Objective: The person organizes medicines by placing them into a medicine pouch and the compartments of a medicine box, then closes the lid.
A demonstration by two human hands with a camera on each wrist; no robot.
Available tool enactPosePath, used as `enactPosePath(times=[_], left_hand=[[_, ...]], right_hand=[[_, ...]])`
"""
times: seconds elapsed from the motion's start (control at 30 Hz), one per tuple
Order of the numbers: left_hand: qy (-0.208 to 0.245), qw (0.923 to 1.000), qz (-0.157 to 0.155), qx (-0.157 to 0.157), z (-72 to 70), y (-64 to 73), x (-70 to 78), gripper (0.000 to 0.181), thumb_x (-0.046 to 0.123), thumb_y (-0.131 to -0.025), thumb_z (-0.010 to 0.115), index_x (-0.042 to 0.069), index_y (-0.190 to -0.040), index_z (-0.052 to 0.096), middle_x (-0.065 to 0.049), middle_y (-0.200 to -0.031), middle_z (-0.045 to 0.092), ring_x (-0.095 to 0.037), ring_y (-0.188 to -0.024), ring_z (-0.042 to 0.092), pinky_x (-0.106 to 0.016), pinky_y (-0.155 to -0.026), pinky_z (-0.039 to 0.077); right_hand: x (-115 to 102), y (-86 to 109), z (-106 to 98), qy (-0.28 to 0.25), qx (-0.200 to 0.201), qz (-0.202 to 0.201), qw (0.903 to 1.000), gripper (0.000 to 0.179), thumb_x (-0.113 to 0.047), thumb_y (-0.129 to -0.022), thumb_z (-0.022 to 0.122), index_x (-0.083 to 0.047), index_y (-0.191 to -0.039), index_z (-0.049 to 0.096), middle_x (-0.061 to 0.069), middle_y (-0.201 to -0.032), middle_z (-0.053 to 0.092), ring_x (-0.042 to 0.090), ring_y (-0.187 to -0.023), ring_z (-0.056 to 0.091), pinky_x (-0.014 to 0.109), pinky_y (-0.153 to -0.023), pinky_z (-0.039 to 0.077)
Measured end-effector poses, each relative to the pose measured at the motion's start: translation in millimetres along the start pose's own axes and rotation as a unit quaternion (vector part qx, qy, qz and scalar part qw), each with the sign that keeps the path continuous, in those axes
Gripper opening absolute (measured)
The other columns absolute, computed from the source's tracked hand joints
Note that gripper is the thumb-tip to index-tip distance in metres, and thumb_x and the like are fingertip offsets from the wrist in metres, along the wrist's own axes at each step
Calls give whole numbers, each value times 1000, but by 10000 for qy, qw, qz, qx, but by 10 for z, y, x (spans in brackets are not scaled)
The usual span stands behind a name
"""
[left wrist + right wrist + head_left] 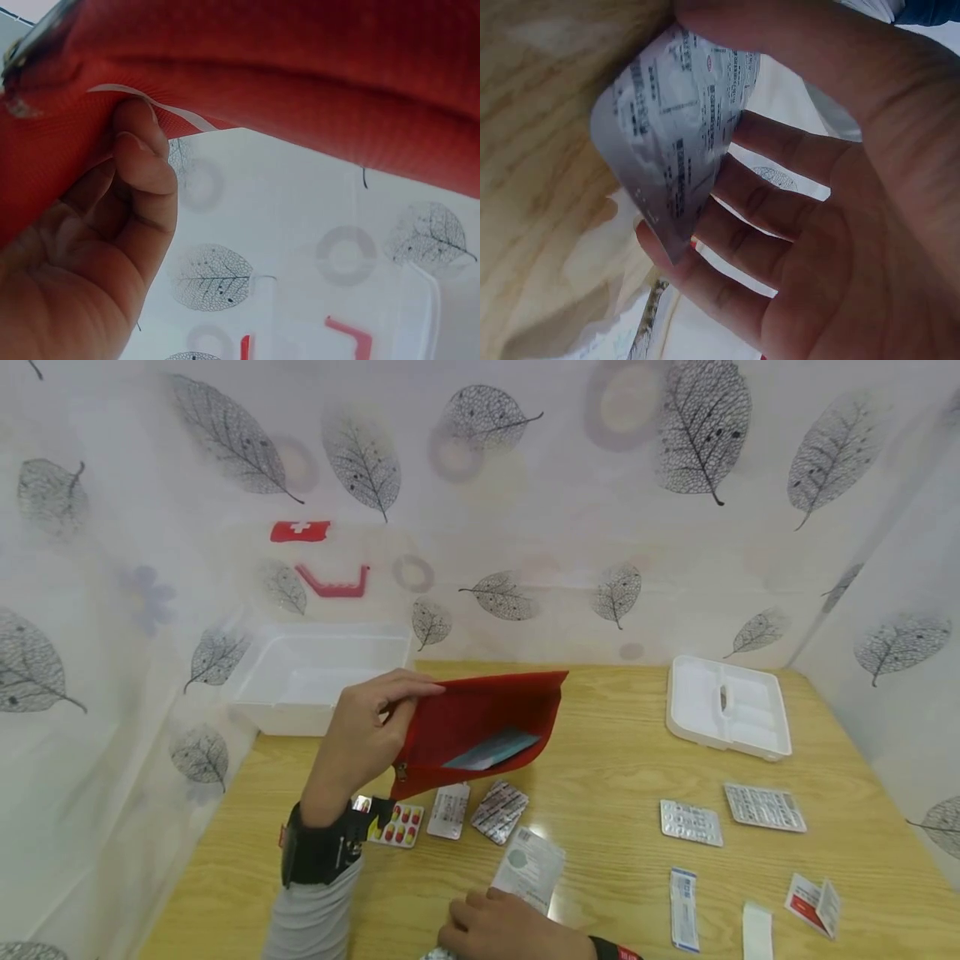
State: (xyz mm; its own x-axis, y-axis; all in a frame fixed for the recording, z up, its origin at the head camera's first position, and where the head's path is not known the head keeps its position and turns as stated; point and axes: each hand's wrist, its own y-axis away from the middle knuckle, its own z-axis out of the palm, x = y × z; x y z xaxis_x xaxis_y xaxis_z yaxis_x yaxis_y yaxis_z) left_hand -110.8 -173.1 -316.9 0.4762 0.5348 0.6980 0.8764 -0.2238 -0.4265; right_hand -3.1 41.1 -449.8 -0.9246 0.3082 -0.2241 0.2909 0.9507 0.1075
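Observation:
My left hand (363, 731) pinches the edge of a red zippered pouch (465, 714), lifted above the table with its mouth gaping towards me. Inside the pouch lies a pale blue packet (495, 749). In the left wrist view, thumb and fingers hold the red fabric (300, 82). Low at the front, my right hand (510, 927) grips a silver blister pack (667, 127) by its edges, close to the tabletop; printed foil faces the right wrist camera. Just beyond that hand lies a grey-white printed packet (529, 864).
Below the pouch lie a red-and-yellow capsule blister (405, 827) and silver blister packs (500, 812). A white box (322, 718) stands back left, a divided white tray (723, 743) back right. More blister packs (692, 822), a blue-white packet (683, 910) and a folded card (816, 902) lie right.

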Motion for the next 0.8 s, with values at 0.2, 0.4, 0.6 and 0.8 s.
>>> enactPosePath(times=[0.2, 0.4, 0.6, 0.8], left_hand=[[-27, 10000, -2, -32, 0, 6, -9, 26, 9, -102, 57, 19, -111, 79, 7, -115, 72, -10, -99, 68, -32, -76, 61], [-4, 10000, 36, -80, -2, 6, -8, 26, 9, -102, 56, 19, -111, 79, 7, -115, 72, -10, -98, 68, -32, -75, 61], [-41, 9999, 86, -77, 16, -7, 6, 26, 9, -102, 56, 19, -110, 79, 8, -113, 72, -8, -97, 68, -30, -75, 60], [-90, 9999, 64, -72, 31, 4, 16, 26, 9, -102, 56, 19, -110, 79, 8, -114, 72, -8, -98, 67, -31, -76, 60]], right_hand=[[-21, -12, -24, -477, -275, 33, 9985, 26, -50, -100, 57, -31, -117, 64, -19, -96, 58, -9, -78, 48, 8, -63, 34], [60, 54, -255, -1275, -301, 38, 9914, 17, -38, -100, 63, -31, -116, 67, -21, -95, 58, -10, -77, 48, 6, -69, 38], [139, 261, -644, -949, 1107, 293, 9889, 14, -25, -98, 69, -29, -111, 70, -18, -95, 60, -4, -87, 52, 11, -79, 44], [183, 508, -977, -249, 2751, 813, 9577, 12, -21, -93, 73, -28, -103, 74, -15, -96, 64, 5, -95, 53, 22, -79, 41]])
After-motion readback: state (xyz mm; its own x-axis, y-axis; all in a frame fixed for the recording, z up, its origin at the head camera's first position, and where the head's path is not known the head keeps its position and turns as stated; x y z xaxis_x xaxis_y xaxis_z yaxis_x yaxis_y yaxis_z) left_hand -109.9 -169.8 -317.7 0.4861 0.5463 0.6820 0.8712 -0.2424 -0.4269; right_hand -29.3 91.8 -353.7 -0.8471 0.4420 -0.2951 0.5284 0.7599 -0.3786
